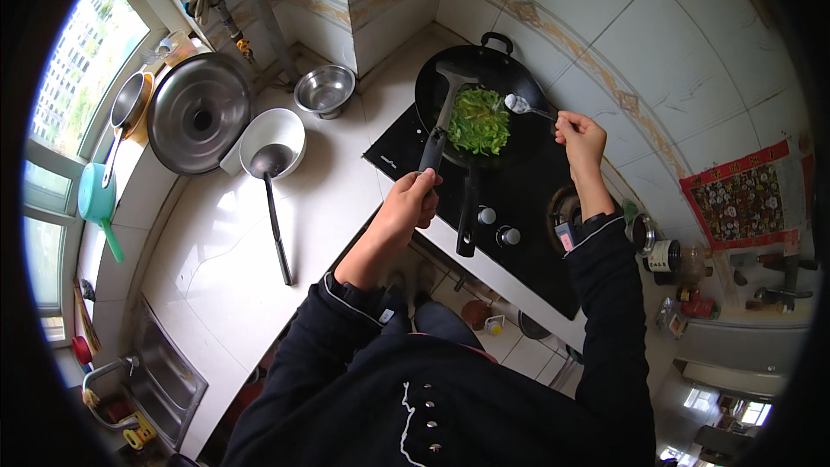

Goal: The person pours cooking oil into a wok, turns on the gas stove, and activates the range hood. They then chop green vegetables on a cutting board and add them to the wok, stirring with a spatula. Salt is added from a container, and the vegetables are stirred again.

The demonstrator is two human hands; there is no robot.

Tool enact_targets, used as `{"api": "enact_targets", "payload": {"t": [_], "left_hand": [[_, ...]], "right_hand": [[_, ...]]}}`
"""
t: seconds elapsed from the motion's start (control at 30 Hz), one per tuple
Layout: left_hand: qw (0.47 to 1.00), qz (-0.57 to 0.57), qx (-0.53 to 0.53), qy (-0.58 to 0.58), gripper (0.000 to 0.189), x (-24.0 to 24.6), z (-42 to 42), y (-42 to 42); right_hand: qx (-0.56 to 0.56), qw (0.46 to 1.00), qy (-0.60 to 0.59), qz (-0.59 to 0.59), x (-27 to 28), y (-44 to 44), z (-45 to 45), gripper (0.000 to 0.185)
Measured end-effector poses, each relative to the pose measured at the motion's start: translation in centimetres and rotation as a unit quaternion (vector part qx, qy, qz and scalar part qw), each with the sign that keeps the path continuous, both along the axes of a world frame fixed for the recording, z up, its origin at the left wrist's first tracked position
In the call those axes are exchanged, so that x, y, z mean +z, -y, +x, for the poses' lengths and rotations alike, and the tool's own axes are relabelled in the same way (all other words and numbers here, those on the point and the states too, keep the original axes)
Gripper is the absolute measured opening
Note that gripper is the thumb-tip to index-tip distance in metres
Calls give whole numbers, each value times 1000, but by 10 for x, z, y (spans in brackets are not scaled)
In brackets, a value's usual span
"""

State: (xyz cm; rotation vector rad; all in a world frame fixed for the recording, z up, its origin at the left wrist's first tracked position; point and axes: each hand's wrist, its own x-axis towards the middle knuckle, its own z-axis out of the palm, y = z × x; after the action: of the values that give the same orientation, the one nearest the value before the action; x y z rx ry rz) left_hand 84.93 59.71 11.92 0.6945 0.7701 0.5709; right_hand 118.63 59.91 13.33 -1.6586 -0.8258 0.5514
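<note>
My left hand [410, 200] grips the dark handle of a metal wok spatula [446, 110], whose blade rests at the inner left side of a black wok [528, 81]. Chopped green vegetables [478, 123] lie in the bottom of the wok, which stands on a black glass gas stove [512, 191]. In my right hand [582, 136] is a small spoon [538, 111] by its dark handle. Its bowl, over the wok's right side, carries a white granular substance [517, 103]. The wok's long handle [467, 214] points towards me.
On the left counter stand a white pot [275, 123] with a black-handled ladle [277, 227] in it, a steel bowl [325, 89] and a large metal lid [200, 114]. A sink [162, 376] lies at lower left. Bottles and jars [663, 255] stand right of the stove, near a second burner [563, 214].
</note>
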Motion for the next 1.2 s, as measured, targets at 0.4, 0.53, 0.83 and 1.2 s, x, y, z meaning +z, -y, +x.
{"api": "enact_targets", "payload": {"t": [0.4,0.53,0.83,1.2], "left_hand": [[1000,-2,16,5,32,-4,-4,-12],[1000,-6,14,13,32,-4,-2,-12],[1000,-9,12,9,32,-4,1,-9],[1000,-13,15,2,32,0,7,-8]], "right_hand": [[37,999,-7,-8,1,-19,-8,14],[19,1000,-6,11,6,-17,-2,15],[15,1000,4,-10,7,3,20,16],[-16,1000,-6,4,4,19,41,15]]}}
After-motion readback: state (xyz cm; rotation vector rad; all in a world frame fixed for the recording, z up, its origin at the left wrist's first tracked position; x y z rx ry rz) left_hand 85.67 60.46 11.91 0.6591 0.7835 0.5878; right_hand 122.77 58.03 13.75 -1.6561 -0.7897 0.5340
